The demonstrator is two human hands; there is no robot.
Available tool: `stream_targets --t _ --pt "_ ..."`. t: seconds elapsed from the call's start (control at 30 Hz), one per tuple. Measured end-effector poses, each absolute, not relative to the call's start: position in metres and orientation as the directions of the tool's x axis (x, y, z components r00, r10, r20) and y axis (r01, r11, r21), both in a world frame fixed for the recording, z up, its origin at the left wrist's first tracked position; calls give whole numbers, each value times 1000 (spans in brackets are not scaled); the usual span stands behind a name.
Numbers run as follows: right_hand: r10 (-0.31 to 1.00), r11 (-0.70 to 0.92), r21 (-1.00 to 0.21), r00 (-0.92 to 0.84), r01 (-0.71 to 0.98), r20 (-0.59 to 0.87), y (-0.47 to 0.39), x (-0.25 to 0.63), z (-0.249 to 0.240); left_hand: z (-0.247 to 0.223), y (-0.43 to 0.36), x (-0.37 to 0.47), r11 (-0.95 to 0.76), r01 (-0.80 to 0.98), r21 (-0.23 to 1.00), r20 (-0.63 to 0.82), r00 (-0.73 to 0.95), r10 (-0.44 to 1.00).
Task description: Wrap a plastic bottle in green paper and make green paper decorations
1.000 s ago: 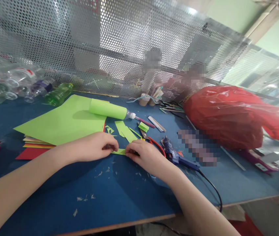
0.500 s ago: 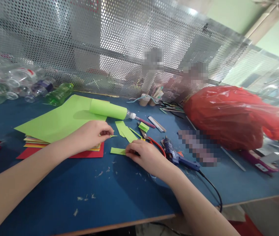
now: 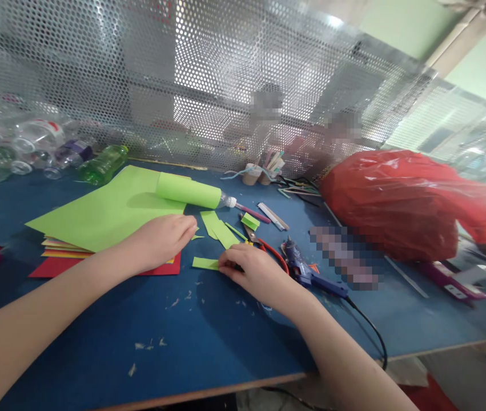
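My left hand (image 3: 168,240) is over the right edge of the coloured paper stack (image 3: 105,211), its fingers pressed together; what they hold, if anything, is hidden. My right hand (image 3: 253,268) pinches the right end of a short green paper strip (image 3: 205,263) on the blue table. Cut green paper pieces (image 3: 222,230) lie just beyond the hands. On the green sheet rests a bottle wrapped in green paper (image 3: 189,190), its white cap pointing right. Scissors with red handles (image 3: 273,252) lie partly behind my right hand.
A blue glue gun (image 3: 306,271) with a black cord is right of my right hand. A red plastic bag (image 3: 397,200) fills the back right. Plastic bottles (image 3: 37,137) lie at the back left, before a perforated metal screen (image 3: 148,85).
My left hand has turned and its fingers have closed together, hiding the gap between thumb and fingers. My right hand and the strip have stayed in place.
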State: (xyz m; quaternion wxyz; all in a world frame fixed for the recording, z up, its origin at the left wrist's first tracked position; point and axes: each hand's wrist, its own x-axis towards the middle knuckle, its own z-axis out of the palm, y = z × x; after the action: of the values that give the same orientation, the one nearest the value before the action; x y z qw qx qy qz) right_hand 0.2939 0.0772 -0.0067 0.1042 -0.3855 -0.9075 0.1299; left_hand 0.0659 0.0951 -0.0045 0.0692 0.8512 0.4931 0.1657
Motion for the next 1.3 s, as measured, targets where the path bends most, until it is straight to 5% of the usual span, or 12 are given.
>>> stream_targets --t 0.33,0.6,1.3 --pt "721 677 -309 -685 667 101 78 295 -9 -1 89 70 -512 810 285 198 473 859" --pt "735 658 -323 -673 680 79 77 294 -6 -10 81 81 -630 619 468 101 671 734" --pt "720 679 -310 -686 666 103 78 296 -8 -12 79 85 -656 620 429 123 680 723"
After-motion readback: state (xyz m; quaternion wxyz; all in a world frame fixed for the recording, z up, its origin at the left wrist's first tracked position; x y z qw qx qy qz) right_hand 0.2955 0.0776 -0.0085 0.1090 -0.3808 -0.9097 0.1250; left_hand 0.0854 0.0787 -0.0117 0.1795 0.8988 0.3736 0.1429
